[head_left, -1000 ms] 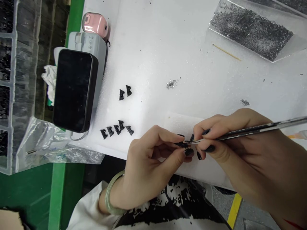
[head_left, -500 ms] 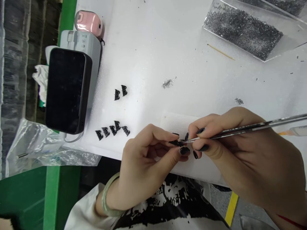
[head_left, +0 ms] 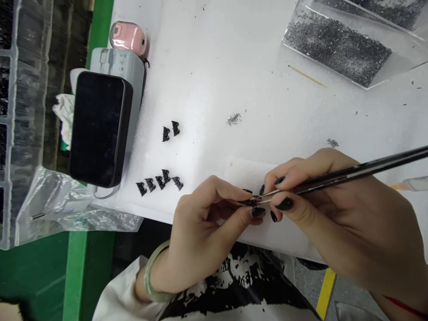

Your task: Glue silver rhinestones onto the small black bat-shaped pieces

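Between its thumb and index finger, my left hand (head_left: pixel 203 236) pinches a small black piece (head_left: pixel 246 202), partly covered by the fingertips. My right hand (head_left: pixel 354 223) is closed around a pair of metal tweezers (head_left: pixel 364 173). The tweezers' thin tips are slightly apart and reach the right side of the black piece; whether anything sits between them is too small to tell. Left of my hands, several similar small black pieces (head_left: pixel 159 182) lie on the white foam surface (head_left: pixel 207 80), with two more (head_left: pixel 170 130) above them.
A small heap of tiny shiny bits (head_left: pixel 234 118) lies mid-table, another (head_left: pixel 332 142) to the right. Clear trays (head_left: pixel 337 49) of tiny dark bits stand top right near a thin yellow stick (head_left: pixel 306 76). A black phone (head_left: pixel 100 129) and pink case (head_left: pixel 129 36) sit at left.
The tweezers' tips have spread apart at the black piece, and the handle has turned slightly. My left hand keeps its pinch. The whole view has shifted a little.
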The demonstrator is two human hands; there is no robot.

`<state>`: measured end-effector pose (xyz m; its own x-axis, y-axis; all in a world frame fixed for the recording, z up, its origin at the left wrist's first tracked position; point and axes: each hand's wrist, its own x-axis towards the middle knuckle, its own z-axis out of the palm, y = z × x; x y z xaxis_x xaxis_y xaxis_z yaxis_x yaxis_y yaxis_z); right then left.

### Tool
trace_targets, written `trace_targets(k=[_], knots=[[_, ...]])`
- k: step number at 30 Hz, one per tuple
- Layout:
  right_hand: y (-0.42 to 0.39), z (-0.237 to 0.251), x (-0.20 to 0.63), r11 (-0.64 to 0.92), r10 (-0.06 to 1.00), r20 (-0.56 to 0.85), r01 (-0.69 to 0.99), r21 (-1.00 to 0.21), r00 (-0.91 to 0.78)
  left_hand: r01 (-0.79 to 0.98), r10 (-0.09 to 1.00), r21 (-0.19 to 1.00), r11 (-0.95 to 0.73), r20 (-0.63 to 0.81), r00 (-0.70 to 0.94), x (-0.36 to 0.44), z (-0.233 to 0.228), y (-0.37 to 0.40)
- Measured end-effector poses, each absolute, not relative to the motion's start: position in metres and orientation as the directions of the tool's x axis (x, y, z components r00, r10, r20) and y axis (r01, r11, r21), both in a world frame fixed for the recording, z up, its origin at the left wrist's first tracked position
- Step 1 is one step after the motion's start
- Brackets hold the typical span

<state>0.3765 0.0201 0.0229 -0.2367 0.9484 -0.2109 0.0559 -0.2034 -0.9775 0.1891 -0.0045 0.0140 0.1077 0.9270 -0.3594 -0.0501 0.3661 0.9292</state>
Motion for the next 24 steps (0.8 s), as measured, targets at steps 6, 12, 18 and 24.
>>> trace_targets(k=[6, 12, 18, 24], knots=[[0.0207, 0.0216, 0.3785, -0.184, 0.944, -0.197, 0.075, -0.980, -0.264, -0.084, 0.928, 0.928, 0.364, -0.354, 0.114, 0.1893, 0.0130, -0.0056], [0.0223, 0.0215, 0.3776, -0.205, 0.941, -0.206, 0.034, -0.978, -0.268, -0.090, 0.930, 0.930, 0.355, -0.342, 0.135, 0.1884, 0.0124, -0.0058], [0.0223, 0.0202, 0.3792, -0.214, 0.941, -0.210, 0.012, -0.977, -0.266, -0.084, 0.930, 0.931, 0.356, -0.344, 0.129, 0.1875, 0.0120, -0.0063], [0.0227, 0.0211, 0.3796, -0.191, 0.946, -0.187, 0.011, -0.982, -0.266, -0.065, 0.927, 0.930, 0.362, -0.352, 0.126, 0.1890, 0.0113, -0.0045]])
